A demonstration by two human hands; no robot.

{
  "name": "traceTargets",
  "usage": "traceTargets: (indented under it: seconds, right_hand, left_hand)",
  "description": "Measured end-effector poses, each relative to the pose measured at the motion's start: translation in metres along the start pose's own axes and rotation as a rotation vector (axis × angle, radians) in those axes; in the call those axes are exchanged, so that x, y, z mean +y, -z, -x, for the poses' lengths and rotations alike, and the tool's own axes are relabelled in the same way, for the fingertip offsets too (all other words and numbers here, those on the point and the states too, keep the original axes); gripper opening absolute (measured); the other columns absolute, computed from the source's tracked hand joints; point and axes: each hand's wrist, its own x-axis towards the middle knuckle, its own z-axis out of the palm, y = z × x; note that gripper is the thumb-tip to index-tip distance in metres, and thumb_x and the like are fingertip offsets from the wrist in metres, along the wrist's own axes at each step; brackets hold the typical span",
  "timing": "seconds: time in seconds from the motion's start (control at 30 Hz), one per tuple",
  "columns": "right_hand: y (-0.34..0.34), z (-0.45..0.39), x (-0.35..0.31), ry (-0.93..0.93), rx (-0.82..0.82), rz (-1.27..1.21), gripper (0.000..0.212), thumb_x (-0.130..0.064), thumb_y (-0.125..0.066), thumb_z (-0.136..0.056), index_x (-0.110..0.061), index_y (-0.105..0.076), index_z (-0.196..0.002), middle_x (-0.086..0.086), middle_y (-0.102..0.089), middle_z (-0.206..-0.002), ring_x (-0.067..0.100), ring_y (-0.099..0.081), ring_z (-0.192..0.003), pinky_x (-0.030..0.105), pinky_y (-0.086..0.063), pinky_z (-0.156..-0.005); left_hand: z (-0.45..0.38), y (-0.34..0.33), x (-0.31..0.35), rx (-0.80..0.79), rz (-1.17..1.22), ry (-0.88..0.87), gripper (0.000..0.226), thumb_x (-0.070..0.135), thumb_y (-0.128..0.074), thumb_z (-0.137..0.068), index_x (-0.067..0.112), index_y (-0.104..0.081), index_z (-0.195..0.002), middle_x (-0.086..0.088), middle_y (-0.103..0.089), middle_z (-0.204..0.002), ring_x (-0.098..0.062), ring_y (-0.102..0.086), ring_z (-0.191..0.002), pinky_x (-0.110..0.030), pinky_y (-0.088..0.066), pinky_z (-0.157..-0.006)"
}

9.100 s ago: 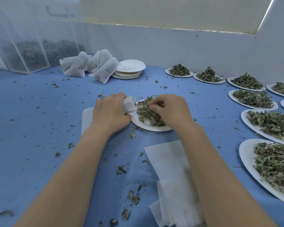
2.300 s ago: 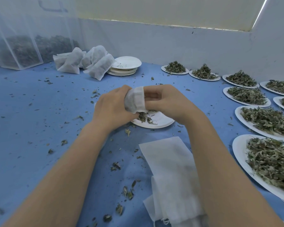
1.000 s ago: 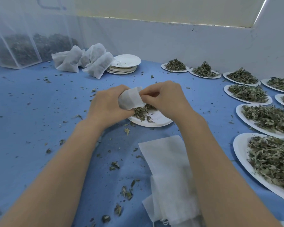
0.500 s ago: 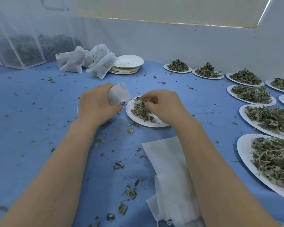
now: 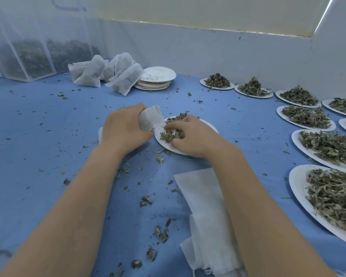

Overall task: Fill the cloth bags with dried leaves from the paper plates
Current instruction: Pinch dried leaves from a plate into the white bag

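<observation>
My left hand (image 5: 126, 130) grips one white cloth bag (image 5: 150, 118); my right hand (image 5: 190, 136) pinches dried leaves (image 5: 169, 135) on one paper plate (image 5: 164, 143); four filled bags (image 5: 106, 73) behind.

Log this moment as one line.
left hand: holds bag | right hand: gathering leaves on plate | stage: filling

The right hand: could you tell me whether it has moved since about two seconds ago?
Yes. The right hand dropped from the cloth bag onto the paper plate.
</observation>
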Motion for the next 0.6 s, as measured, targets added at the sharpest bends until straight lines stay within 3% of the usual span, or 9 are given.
traceTargets:
  seconds: [0.07,0.2,0.33,0.5,0.6]
  right_hand:
    - [-0.003,0.0,-0.002,-0.005,-0.056,0.012,0.041,-0.029,-0.049,-0.089,-0.041,-0.05,-0.129,0.0,-0.039,-0.129,0.018,-0.045,-0.113,0.024,-0.031,-0.086]
    - [0.005,0.003,0.0,-0.004,-0.006,0.019,0.039,-0.03,-0.056,-0.087,-0.04,-0.054,-0.125,0.0,-0.042,-0.116,0.014,-0.046,-0.097,0.022,-0.031,-0.077]
    - [0.008,0.003,-0.003,-0.077,0.07,0.096,0.047,-0.045,-0.051,-0.087,-0.044,-0.042,-0.133,0.003,-0.042,-0.126,0.019,-0.048,-0.107,0.027,-0.032,-0.075]
    - [-0.012,0.002,-0.015,-0.134,0.142,0.151,0.041,-0.06,-0.047,-0.086,-0.032,-0.061,-0.111,0.003,-0.042,-0.106,0.02,-0.044,-0.087,0.03,-0.037,-0.07]
    - [-0.011,0.001,-0.017,-0.121,0.174,0.095,0.035,-0.053,-0.054,-0.085,-0.023,-0.068,-0.099,0.001,-0.052,-0.093,0.019,-0.051,-0.083,0.027,-0.038,-0.064]
  left_hand:
    - [0.0,0.0,0.001,-0.004,-0.007,-0.003,0.031,0.025,-0.068,-0.072,0.019,-0.06,-0.102,-0.004,-0.063,-0.093,-0.028,-0.055,-0.086,-0.032,-0.038,-0.071]
    - [0.0,0.0,0.0,0.007,-0.007,-0.011,0.032,0.027,-0.068,-0.073,0.019,-0.06,-0.102,-0.004,-0.063,-0.093,-0.028,-0.055,-0.086,-0.031,-0.034,-0.069]
    - [0.0,0.0,-0.002,0.006,-0.01,-0.015,0.032,0.028,-0.067,-0.072,0.019,-0.06,-0.102,-0.002,-0.061,-0.091,-0.025,-0.052,-0.081,-0.03,-0.034,-0.069]
    - [0.0,0.001,-0.005,0.031,-0.001,0.025,0.032,0.026,-0.069,-0.07,0.022,-0.059,-0.101,0.006,-0.054,-0.086,-0.018,-0.045,-0.077,-0.029,-0.031,-0.067]
    - [-0.001,0.002,-0.006,0.033,0.006,0.03,0.033,0.024,-0.069,-0.07,0.02,-0.059,-0.102,0.001,-0.059,-0.091,-0.021,-0.048,-0.079,-0.03,-0.034,-0.068]
